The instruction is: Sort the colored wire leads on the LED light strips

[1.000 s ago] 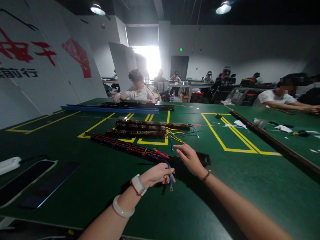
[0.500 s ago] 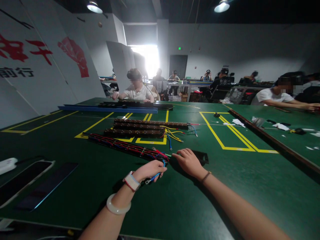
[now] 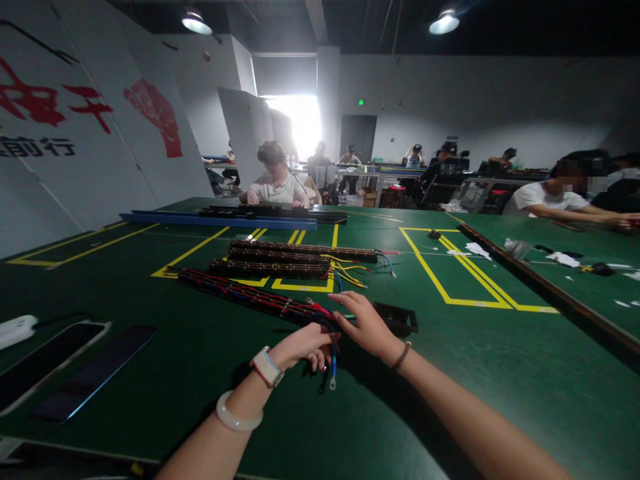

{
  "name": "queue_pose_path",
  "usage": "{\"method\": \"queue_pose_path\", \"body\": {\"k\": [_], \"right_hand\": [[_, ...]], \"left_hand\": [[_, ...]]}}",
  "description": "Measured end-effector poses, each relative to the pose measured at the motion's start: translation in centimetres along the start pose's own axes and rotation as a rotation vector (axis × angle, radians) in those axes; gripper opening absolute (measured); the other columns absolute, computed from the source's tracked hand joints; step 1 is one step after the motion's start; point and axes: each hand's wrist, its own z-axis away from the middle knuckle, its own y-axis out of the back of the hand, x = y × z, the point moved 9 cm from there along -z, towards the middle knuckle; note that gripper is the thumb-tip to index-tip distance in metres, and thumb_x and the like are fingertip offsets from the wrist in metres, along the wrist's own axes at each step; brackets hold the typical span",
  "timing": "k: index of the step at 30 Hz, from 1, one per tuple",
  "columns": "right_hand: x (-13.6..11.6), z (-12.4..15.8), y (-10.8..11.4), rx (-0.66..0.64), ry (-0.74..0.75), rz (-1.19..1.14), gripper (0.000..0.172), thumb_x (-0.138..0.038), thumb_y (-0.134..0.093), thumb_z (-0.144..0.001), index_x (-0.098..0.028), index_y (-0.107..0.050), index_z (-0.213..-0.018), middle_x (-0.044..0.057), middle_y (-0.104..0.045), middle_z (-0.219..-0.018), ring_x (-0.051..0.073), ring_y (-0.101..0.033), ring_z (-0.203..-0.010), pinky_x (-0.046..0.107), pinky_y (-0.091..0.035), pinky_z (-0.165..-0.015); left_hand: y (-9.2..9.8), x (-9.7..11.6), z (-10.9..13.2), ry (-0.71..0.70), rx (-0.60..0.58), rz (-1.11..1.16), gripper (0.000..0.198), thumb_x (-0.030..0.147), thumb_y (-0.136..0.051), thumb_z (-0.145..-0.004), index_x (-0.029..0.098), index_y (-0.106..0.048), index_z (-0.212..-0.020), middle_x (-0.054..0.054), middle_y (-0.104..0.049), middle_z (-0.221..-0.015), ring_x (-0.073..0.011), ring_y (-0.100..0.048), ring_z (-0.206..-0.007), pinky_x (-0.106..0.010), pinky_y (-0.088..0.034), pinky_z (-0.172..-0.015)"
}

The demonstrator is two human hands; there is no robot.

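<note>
A long dark wire bundle (image 3: pixel 240 291) with red and blue wires lies slantwise on the green table. At its near right end, my left hand (image 3: pixel 306 345) has its fingers curled around the wires, though what they pinch is hard to make out. A blue cable (image 3: pixel 333 367) with a ring terminal hangs down beside these fingers. Over the same end, my right hand (image 3: pixel 365 323) has its fingers spread apart, close to the red and green leads. Just beyond it sits a black flat part (image 3: pixel 397 319).
Behind the bundle lie more harnesses (image 3: pixel 280 267) with yellow and blue leads. Two phones (image 3: pixel 97 373) rest at the left. A long brown strip (image 3: pixel 540 283) runs along the right. Across the table, a person (image 3: pixel 275 180) sits behind a blue rail (image 3: pixel 220 220).
The blue cable has swung from pointing left to hanging down. My left hand has shifted slightly right with its fingers loosened, and my right hand has spread over the bundle's end.
</note>
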Motion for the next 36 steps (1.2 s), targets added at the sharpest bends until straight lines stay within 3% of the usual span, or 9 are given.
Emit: {"method": "queue_pose_path", "body": {"k": [4,6,11,14,18,24,29,32,36], "right_hand": [[-4.1,-1.4,-1.6,-0.131,0.096,-0.171,0.059,-0.027,-0.056,-0.087,-0.022,-0.033,-0.141,0.010,-0.048,-0.135,0.019,-0.045,-0.123,0.036,-0.038,-0.103],[-4.7,-1.8,-2.0,-0.137,0.091,-0.181,0.052,-0.027,-0.057,-0.087,-0.022,-0.040,-0.136,0.010,-0.055,-0.127,0.019,-0.051,-0.115,0.036,-0.042,-0.098],[-0.5,-2.6,0.9,0.008,-0.127,-0.047,0.009,-0.023,-0.054,-0.090,-0.020,-0.060,-0.095,0.004,-0.067,-0.089,0.017,-0.062,-0.085,0.030,-0.046,-0.078],[3.6,-2.6,3.4,0.004,-0.275,0.002,0.024,-0.021,-0.063,-0.082,-0.018,-0.056,-0.104,0.004,-0.067,-0.093,0.018,-0.062,-0.086,0.030,-0.047,-0.077],[6.7,-1.7,3.4,-0.262,-0.321,0.084,0.032,-0.026,-0.070,-0.074,-0.020,-0.061,-0.105,0.006,-0.066,-0.107,0.021,-0.061,-0.097,0.030,-0.046,-0.081],[7.6,0.2,0.1,-0.584,-0.295,0.255,0.040,-0.031,-0.071,-0.070,-0.025,-0.064,-0.109,0.005,-0.068,-0.108,0.025,-0.060,-0.104,0.039,-0.034,-0.098],[8.2,0.8,-1.6,-0.681,-0.322,0.328,0.040,-0.035,-0.075,-0.064,-0.026,-0.068,-0.103,0.004,-0.071,-0.097,0.026,-0.060,-0.102,0.047,-0.024,-0.102],[7.7,0.6,-1.6,-0.701,-0.281,0.325,0.032,-0.034,-0.075,-0.065,-0.024,-0.071,-0.096,0.003,-0.072,-0.090,0.023,-0.063,-0.090,0.039,-0.034,-0.094],[6.0,0.5,-1.3,-0.727,-0.240,0.285,0.033,-0.031,-0.074,-0.066,-0.021,-0.071,-0.097,0.004,-0.072,-0.091,0.019,-0.063,-0.078,0.024,-0.040,-0.064]], "left_hand": [[0.0,-0.1,0.6,-0.023,0.054,0.103,0.025,0.039,-0.055,-0.082,0.015,-0.059,-0.077,0.000,-0.055,-0.054,-0.0126,-0.052,-0.049,-0.025,-0.038,-0.050],[0.1,0.0,0.6,-0.037,0.068,0.113,0.023,0.037,-0.056,-0.081,0.015,-0.058,-0.075,0.001,-0.054,-0.054,-0.0121,-0.052,-0.050,-0.026,-0.038,-0.053],[-0.3,-0.1,-0.2,-0.014,0.009,0.105,0.028,0.040,-0.064,-0.074,0.013,-0.056,-0.076,-0.004,-0.063,-0.063,-0.0113,-0.054,-0.047,-0.024,-0.037,-0.048],[-0.5,-0.2,-0.5,-0.002,-0.027,0.133,0.030,0.041,-0.065,-0.073,0.012,-0.055,-0.075,-0.007,-0.067,-0.069,-0.0102,-0.056,-0.050,-0.022,-0.040,-0.049],[-0.8,-0.4,-0.4,0.002,-0.061,0.185,0.035,0.045,-0.065,-0.074,0.012,-0.056,-0.078,-0.009,-0.068,-0.072,-0.0098,-0.058,-0.052,-0.021,-0.042,-0.051],[-1.2,-0.5,-0.3,-0.014,-0.092,0.261,0.036,0.047,-0.062,-0.080,0.011,-0.059,-0.079,-0.010,-0.068,-0.074,-0.0104,-0.059,-0.054,-0.022,-0.045,-0.054],[-1.5,-0.8,-0.6,-0.008,-0.137,0.364,0.030,0.038,-0.061,-0.084,0.008,-0.064,-0.086,-0.010,-0.068,-0.076,-0.0095,-0.059,-0.055,-0.021,-0.046,-0.057],[-1.9,-0.9,-0.8,0.010,-0.165,0.426,0.025,0.030,-0.059,-0.086,0.007,-0.066,-0.092,-0.011,-0.069,-0.079,-0.0087,-0.059,-0.056,-0.019,-0.045,-0.057],[-2.7,-0.8,-1.1,0.004,-0.204,0.564,0.019,0.026,-0.061,-0.084,0.008,-0.065,-0.090,-0.013,-0.069,-0.085,-0.0095,-0.059,-0.062,-0.020,-0.045,-0.061]]}}
